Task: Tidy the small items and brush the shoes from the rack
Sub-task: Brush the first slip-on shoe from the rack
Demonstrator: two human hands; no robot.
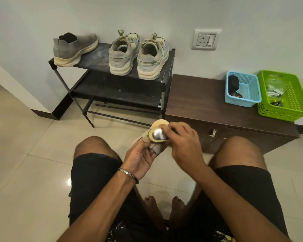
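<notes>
I sit on the floor facing a black shoe rack. Between my knees my left hand grips a grey slip-on shoe from below, its cream sole turned up. My right hand holds a brush with a yellow rim against that shoe; my fingers hide most of the brush. On the rack's top shelf stand the matching grey slip-on shoe at the left and a pair of laced beige sneakers at the right.
A low brown cabinet stands right of the rack. On it sit a blue basket with dark items and a green basket with small packets. A wall socket is above. Tiled floor lies to the left.
</notes>
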